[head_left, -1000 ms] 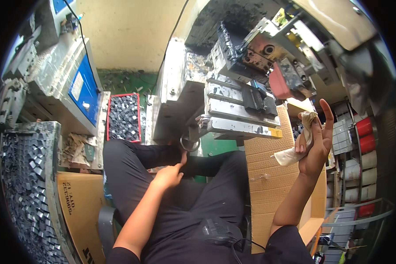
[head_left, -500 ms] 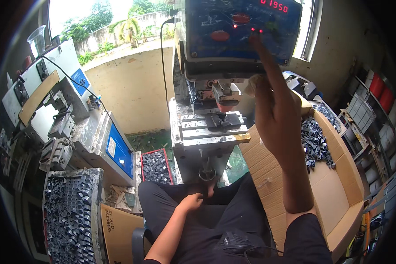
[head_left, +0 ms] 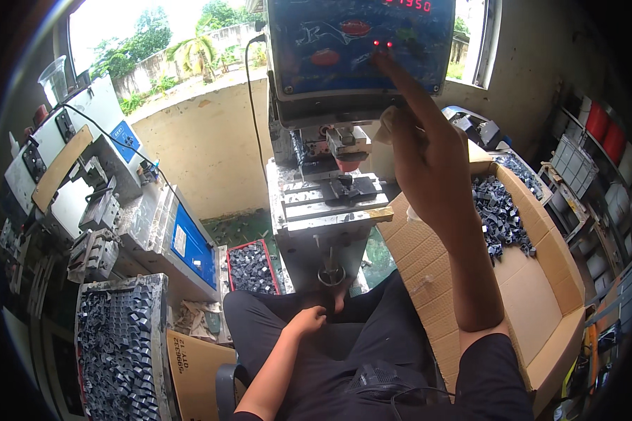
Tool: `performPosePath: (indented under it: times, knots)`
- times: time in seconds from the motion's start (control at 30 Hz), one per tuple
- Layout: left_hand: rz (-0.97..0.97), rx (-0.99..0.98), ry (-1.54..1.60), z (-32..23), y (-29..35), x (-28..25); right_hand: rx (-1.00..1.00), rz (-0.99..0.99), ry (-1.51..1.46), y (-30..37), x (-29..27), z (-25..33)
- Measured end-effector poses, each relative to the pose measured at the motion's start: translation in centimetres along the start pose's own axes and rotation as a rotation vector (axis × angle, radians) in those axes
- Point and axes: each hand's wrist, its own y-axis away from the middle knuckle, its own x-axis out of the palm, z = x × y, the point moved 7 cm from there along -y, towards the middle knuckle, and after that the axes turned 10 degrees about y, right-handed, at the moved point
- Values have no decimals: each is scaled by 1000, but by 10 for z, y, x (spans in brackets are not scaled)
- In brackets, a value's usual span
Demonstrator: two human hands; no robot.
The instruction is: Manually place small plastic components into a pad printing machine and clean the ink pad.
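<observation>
My right hand (head_left: 432, 168) is raised in front of the machine's blue control panel (head_left: 351, 70). Its index finger stretches up to the panel's lower middle, beside two small red lights. The other fingers are curled around a crumpled whitish cloth (head_left: 385, 126), partly hidden by the hand. My left hand (head_left: 307, 321) lies on my thigh with its fingers loosely curled, and nothing shows in it. Below the panel, a red printing pad (head_left: 349, 165) hangs over a dark fixture (head_left: 347, 188) on the slotted machine bed (head_left: 330, 213).
On the right, a cardboard box (head_left: 534, 302) holds many small dark parts (head_left: 502, 217). A tray of similar parts (head_left: 123, 344) stands at the left, and a red crate (head_left: 253, 266) sits on the floor. Another machine (head_left: 147, 203) stands at the left.
The view has shifted, so the panel and machine sit farther left. One red light on the panel no longer shows. My right index finger stays at the panel; my left hand keeps its place.
</observation>
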Motion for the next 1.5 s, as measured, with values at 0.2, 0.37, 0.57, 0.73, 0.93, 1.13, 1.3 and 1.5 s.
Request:
performPosePath:
  times: [0.2,0.37,0.57,0.73,0.93,1.13,1.3,1.5]
  knots:
    - [-3,15,7,-3,1,0,38,12,-156,7,-10,6]
    - [39,56,112,-42,22,-7,315,154,-529,56,-10,30]
    - [-230,403,743,-239,112,-82,589,422,-768,129,44,21]
    - [-297,664,894,-263,154,-116,773,517,-1021,146,66,27]
    - [-377,475,1072,-244,148,-108,747,667,-1110,168,77,38]
    - [-476,470,1125,-232,149,-113,568,463,-771,175,76,16]
    - [-588,524,1098,-234,158,-123,519,425,-697,172,75,15]
    - [-584,704,972,-237,161,-131,488,566,-802,179,87,19]
